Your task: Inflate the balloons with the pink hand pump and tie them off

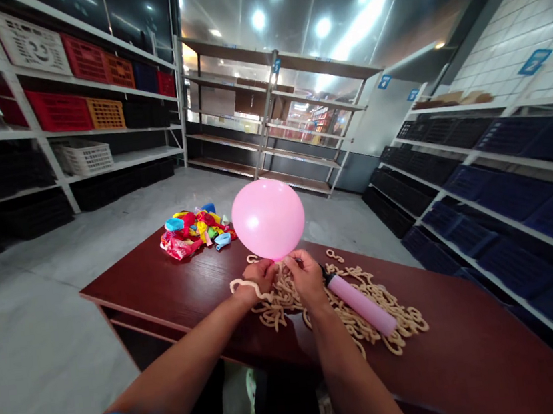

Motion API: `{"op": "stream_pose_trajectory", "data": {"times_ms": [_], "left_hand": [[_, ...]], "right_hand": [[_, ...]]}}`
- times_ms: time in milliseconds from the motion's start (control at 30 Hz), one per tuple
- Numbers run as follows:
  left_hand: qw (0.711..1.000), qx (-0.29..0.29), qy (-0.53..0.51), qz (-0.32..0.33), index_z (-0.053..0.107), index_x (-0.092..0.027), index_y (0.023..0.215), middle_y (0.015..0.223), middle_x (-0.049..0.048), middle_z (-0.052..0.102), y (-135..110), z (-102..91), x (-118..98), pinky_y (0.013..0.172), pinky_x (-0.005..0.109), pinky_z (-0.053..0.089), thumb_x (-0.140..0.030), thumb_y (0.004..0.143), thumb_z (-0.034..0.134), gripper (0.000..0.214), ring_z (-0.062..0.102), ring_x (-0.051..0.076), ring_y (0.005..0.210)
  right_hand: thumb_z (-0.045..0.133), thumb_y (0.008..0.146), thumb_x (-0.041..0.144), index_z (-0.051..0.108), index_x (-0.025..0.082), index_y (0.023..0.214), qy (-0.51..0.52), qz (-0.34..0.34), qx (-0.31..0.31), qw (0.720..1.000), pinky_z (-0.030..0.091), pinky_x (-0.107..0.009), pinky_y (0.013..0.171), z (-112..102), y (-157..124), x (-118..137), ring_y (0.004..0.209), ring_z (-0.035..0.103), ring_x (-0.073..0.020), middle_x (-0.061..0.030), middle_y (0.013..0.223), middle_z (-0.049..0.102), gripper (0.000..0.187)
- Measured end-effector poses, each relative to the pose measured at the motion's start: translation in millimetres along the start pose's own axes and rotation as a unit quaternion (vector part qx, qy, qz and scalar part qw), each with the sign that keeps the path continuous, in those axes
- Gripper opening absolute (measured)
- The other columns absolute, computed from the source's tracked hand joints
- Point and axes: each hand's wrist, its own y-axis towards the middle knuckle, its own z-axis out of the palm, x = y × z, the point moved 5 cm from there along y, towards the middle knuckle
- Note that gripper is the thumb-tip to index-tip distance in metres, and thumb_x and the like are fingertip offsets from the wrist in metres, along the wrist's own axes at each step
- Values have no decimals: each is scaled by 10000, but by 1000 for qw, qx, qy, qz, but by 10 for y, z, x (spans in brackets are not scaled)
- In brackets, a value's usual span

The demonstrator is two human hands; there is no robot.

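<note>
A blown-up pink balloon stands upright above the table, its neck pointing down between my hands. My left hand is closed at the neck, thumb and fingers pinched together. From the other side my right hand also pinches at the neck; the exact grip of the fingertips is too small to make out. A length of beige cord curls over my left hand and wrist. Under and beside both hands lies a loose heap of beige cord. On it rests a pink hand pump with a black end.
Uninflated balloons in several colours lie piled on the left of the dark red table. Beyond the table are racks: crates on the left shelves, a metal rack at the back, dark bins on the right.
</note>
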Motion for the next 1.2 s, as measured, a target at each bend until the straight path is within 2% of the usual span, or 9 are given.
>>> {"op": "stream_pose_trajectory", "data": {"times_ms": [67,167,333,500,633,800,933,1100,1200], "left_hand": [[1000,22,-12,5,615,-170,762,654,17,585,-22,5,-39,593,236,379,-361,805,415,280,500,127,610],[992,70,-103,-36,594,-162,745,590,1,550,-62,45,-65,509,225,368,-407,791,426,299,479,112,530],[946,112,-276,-127,509,-159,675,473,-45,458,-140,98,-116,383,198,305,-437,763,465,295,384,62,369],[912,165,-342,-155,462,-167,609,373,-68,404,-216,103,-240,307,187,237,-501,698,550,357,323,51,282],[889,188,-379,-175,460,-163,630,391,-71,414,-237,135,-247,292,182,233,-518,666,584,378,317,47,281],[896,199,-357,-172,492,-143,657,476,-47,481,-216,161,-172,321,175,283,-481,687,583,351,387,46,333],[904,166,-361,-159,559,-135,742,601,5,586,-161,171,-71,339,189,324,-465,742,526,332,439,62,372],[925,105,-334,-146,581,-141,898,834,63,651,-65,181,79,326,206,320,-403,782,481,303,453,65,360],[939,129,-297,-113,588,-144,872,785,50,647,-24,199,112,335,200,319,-375,780,476,273,467,72,371]], "right_hand": [[532,736,421,563,193,788,-15,-10,-24,1000,429,-265,625,-23,-5,-5,605,527,-135,19,657,587,236],[503,763,409,545,193,807,-26,-35,-41,998,429,-269,680,-22,-31,6,691,529,-142,10,726,578,224],[479,789,372,516,191,837,-12,-70,-37,997,419,-273,732,25,-62,58,757,513,-142,-3,803,560,191],[455,800,373,503,189,834,-11,-76,-79,994,408,-271,734,1,-39,52,738,504,-135,-2,797,540,193],[442,802,376,507,188,850,-14,-55,-106,993,406,-262,703,-11,-22,-29,698,496,-128,1,781,540,204],[438,797,397,508,187,838,-41,-43,-116,991,407,-257,687,-6,-24,-74,691,497,-129,-2,767,543,225],[457,786,397,509,197,836,-44,-33,-119,991,410,-242,625,-18,37,-45,596,498,-113,21,687,546,213],[480,756,425,486,201,849,25,-9,-132,991,408,-223,506,-33,315,-41,490,497,-102,43,596,552,243],[493,740,447,457,201,862,92,33,-141,985,394,-209,439,-33,570,-117,442,493,-97,54,554,538,277]]}}
